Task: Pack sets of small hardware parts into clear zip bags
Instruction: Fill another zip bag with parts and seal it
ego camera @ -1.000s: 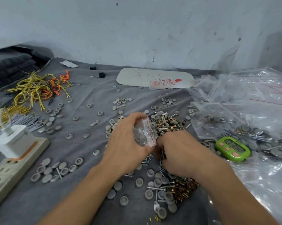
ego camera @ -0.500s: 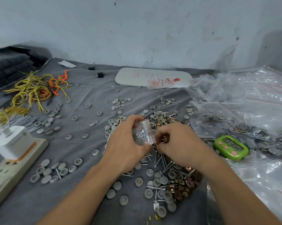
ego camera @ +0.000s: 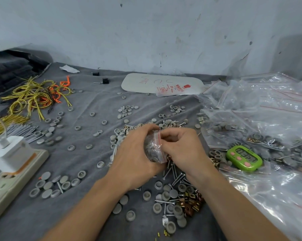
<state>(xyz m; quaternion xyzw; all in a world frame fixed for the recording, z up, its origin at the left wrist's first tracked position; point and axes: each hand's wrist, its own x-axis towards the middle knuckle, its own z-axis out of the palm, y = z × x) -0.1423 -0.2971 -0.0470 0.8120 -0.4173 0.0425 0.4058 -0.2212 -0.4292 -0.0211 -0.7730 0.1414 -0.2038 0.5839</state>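
The left hand (ego camera: 134,153) cupped the small clear red-lined zip bag (ego camera: 152,148), steadying it just above the grey-clothed worktop (ego camera: 87,171), while the right hand (ego camera: 181,148) pinched its mouth, seemingly to seal it.

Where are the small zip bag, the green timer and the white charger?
small zip bag (ego camera: 152,149), head view, clear filled body.
green timer (ego camera: 245,155), head view, dark display.
white charger (ego camera: 9,151), head view, front face.

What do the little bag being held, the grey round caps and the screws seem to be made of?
The zip bag: thin clear plastic film, glossy and crinkled; contents show through. The grey caps: probably moulded plastic or rubber; matte, even grey, hollow undersides. The screws: metal, likely steel; silvery shine, threaded shafts.
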